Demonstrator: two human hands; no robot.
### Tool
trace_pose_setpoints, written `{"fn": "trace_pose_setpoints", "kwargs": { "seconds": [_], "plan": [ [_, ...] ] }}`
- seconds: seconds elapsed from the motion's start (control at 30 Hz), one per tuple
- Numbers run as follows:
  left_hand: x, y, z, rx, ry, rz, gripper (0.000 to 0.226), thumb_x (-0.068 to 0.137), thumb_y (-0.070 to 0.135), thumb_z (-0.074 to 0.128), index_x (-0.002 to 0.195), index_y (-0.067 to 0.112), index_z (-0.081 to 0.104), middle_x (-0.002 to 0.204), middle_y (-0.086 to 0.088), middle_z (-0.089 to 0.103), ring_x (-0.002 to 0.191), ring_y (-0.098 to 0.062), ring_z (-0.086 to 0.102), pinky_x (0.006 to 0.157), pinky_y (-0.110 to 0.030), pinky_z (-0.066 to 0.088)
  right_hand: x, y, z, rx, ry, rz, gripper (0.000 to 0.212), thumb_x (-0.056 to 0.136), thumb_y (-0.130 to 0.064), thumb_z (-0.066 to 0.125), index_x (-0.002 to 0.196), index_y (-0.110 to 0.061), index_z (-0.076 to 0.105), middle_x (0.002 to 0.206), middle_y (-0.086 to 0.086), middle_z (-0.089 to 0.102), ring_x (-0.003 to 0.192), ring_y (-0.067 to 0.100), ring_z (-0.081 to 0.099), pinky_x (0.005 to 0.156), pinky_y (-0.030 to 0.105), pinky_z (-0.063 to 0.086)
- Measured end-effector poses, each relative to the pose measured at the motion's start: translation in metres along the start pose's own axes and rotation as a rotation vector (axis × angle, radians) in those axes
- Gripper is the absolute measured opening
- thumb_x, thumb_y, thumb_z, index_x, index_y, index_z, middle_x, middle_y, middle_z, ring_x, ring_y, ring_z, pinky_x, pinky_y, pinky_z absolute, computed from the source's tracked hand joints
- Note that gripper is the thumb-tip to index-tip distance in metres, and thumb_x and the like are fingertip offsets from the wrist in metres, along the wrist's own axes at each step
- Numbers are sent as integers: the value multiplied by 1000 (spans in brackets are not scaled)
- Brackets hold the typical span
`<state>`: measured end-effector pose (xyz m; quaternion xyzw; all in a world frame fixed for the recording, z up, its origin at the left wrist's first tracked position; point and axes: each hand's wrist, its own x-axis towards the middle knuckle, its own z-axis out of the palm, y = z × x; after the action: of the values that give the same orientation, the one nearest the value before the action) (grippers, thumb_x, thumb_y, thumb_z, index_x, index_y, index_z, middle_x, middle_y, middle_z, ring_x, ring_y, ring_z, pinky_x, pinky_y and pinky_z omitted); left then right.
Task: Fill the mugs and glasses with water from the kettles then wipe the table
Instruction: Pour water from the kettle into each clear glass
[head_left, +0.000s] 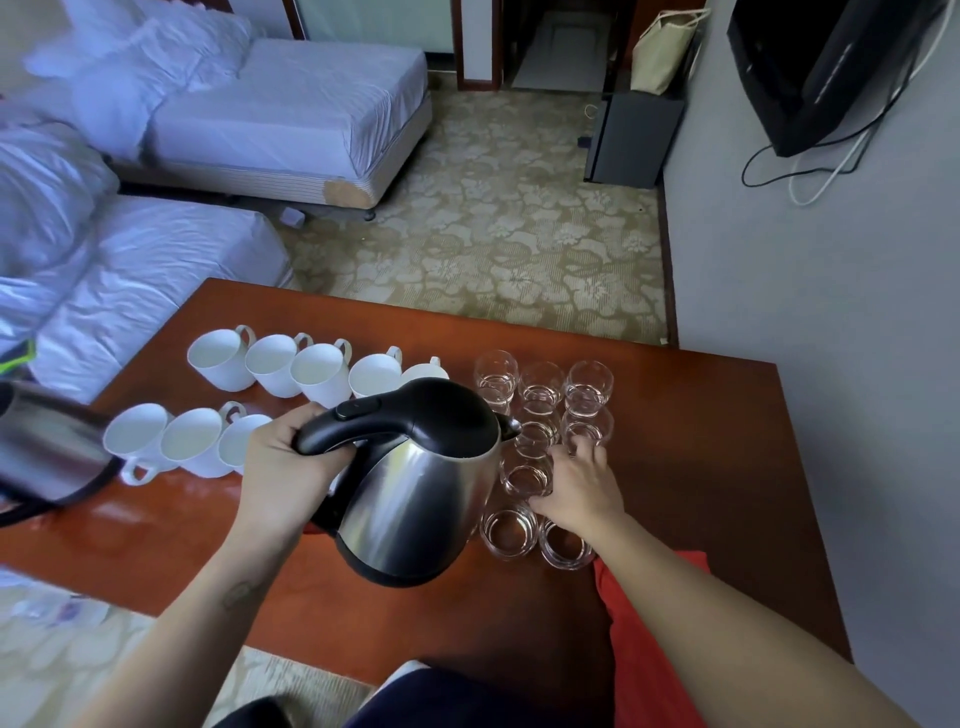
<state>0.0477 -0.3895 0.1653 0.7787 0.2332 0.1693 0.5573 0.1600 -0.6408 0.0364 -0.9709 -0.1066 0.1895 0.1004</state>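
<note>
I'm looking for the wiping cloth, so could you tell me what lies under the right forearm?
A red cloth lies on the table there; the forearm covers part of it, hiding its full shape.

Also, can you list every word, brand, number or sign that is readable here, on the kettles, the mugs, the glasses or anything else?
No text is readable anywhere in this view.
On the kettle and the second kettle: no brand or label shows.
On the mugs and the glasses: plain, no print.
A small dark mark on the left forearm: too blurred to read.
</note>
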Motion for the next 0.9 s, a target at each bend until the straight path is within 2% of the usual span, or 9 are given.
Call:
{"fn": "trace_pose_setpoints", "kwargs": {
  "seconds": [0.07, 0.13, 0.27, 0.4, 0.47, 0.6, 0.73, 0.83, 0.9],
  "plan": [
    [0, 2, -1, -2, -11, 19, 32, 61, 6, 56, 64, 36, 68, 49, 16, 51, 45, -1, 43, 47, -20, 37, 4, -3, 1, -32, -16, 7, 86, 81, -52, 75, 149, -17, 37, 155, 11, 24, 142, 31, 24, 115, 41, 33],
    [2, 1, -3, -9, -12, 31, 46, 69, -5, 59, 65, 40, 69, 51, 18, 55, 47, 1, 47, 48, -17, 39, 8, -5, 1, -54, -34, 6, 86, 81, -53, 75, 150, -18, 37, 157, 10, 22, 143, 33, 23, 116, 43, 33],
    [5, 0, -6, -18, -5, 30, 34, 60, 6, 55, 65, 37, 68, 51, 18, 56, 49, 0, 50, 48, -10, 37, 12, -7, -1, -106, -66, 20, 86, 80, -55, 74, 150, -21, 37, 158, 6, 26, 143, 32, 25, 115, 45, 28],
    [7, -3, -6, -7, -6, 28, 26, 69, -4, 60, 71, 22, 66, 50, 18, 56, 48, 1, 49, 47, -9, 37, 13, -8, -5, -126, -68, 19, 84, 79, -57, 73, 147, -22, 38, 148, -1, 42, 137, 29, 33, 109, 43, 29],
    [7, -3, -7, 2, -3, 35, 22, 61, 6, 56, 67, 25, 65, 50, 17, 56, 48, 0, 49, 47, -10, 37, 14, -8, -5, -119, -73, 27, 87, 77, -60, 74, 147, -23, 39, 147, -2, 44, 137, 29, 34, 109, 44, 28],
    [6, -2, -6, -2, -7, 40, 36, 57, 8, 52, 61, 40, 68, 50, 16, 56, 48, 0, 50, 46, -10, 38, 15, -10, -4, -90, -57, 51, 90, 72, -68, 74, 144, -25, 43, 144, -5, 49, 134, 27, 36, 107, 43, 28],
    [6, -3, -5, 3, -17, 41, 33, 58, 9, 53, 59, 38, 66, 49, 16, 54, 47, 0, 47, 46, -12, 37, 10, -8, -3, -52, -15, 45, 88, 71, -70, 73, 144, -30, 44, 141, -9, 53, 134, 24, 37, 107, 43, 28],
    [8, -5, -6, 26, -29, 52, 31, 58, 10, 54, 62, 38, 67, 51, 16, 56, 49, 0, 48, 49, -13, 38, 3, -5, -5, -15, 34, 26, 87, 69, -72, 71, 141, -32, 45, 136, -12, 57, 127, 20, 40, 100, 39, 30],
    [7, -6, -6, 35, -25, 36, 27, 58, 11, 55, 66, 33, 68, 51, 16, 54, 49, -1, 46, 52, -20, 39, -2, -2, -10, 33, 56, 11, 84, 68, -72, 72, 138, -33, 46, 134, -12, 58, 125, 19, 40, 98, 38, 29]
  ]
}}
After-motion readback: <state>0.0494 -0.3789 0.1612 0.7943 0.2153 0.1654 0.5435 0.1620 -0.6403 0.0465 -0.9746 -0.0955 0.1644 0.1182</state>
